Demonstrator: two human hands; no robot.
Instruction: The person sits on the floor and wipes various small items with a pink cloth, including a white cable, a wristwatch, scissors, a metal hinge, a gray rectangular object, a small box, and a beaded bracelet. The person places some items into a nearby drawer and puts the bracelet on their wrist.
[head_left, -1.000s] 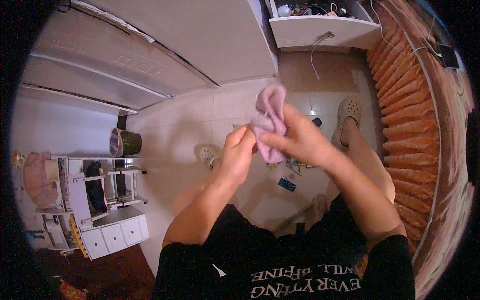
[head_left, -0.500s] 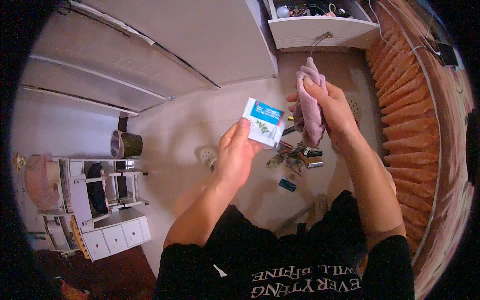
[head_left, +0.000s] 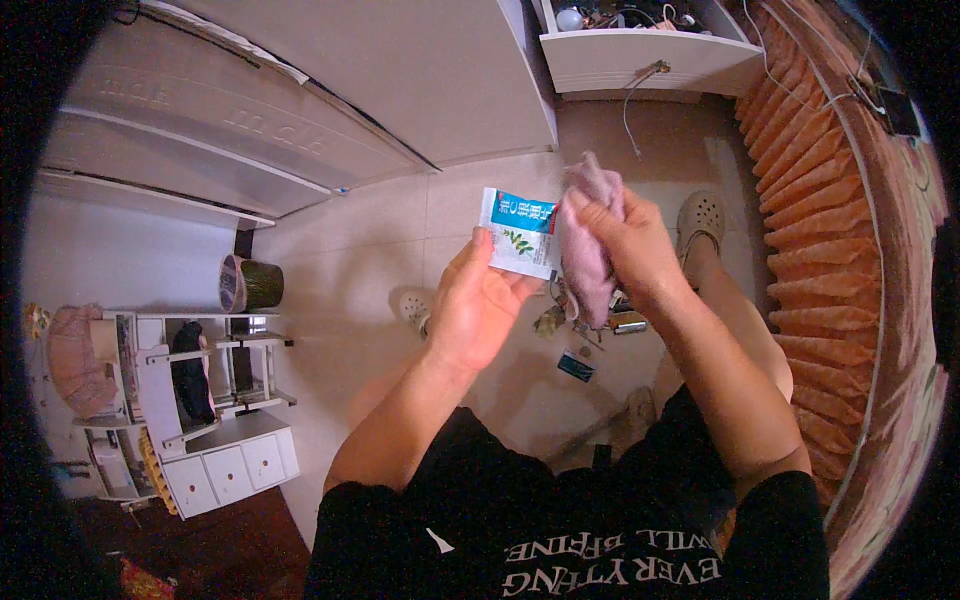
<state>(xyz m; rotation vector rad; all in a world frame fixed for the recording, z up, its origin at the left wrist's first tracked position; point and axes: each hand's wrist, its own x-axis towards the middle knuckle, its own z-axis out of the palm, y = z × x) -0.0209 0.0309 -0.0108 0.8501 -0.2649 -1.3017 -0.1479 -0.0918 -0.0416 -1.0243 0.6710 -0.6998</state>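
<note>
A white and blue sachet with a green leaf picture is pinched in my left hand, its printed face turned up. Just right of it, my right hand grips a bunched pink cloth, thumb on top. The cloth's left edge meets or overlaps the sachet's right edge; whether they press together I cannot tell. Below the hands, a pile of small items lies on the floor, partly hidden by the cloth. A dark teal packet lies nearer to me.
An open drawer full of small things stands at the far side, a cord hanging from its knob. Orange ruffled fabric borders the right. Left are a wastebasket and a white shelf unit.
My right hand has moved left with the pink cloth, up to the sachet. The cloth has come away from the drawer's cord. The left hand with the sachet has shifted slightly.
</note>
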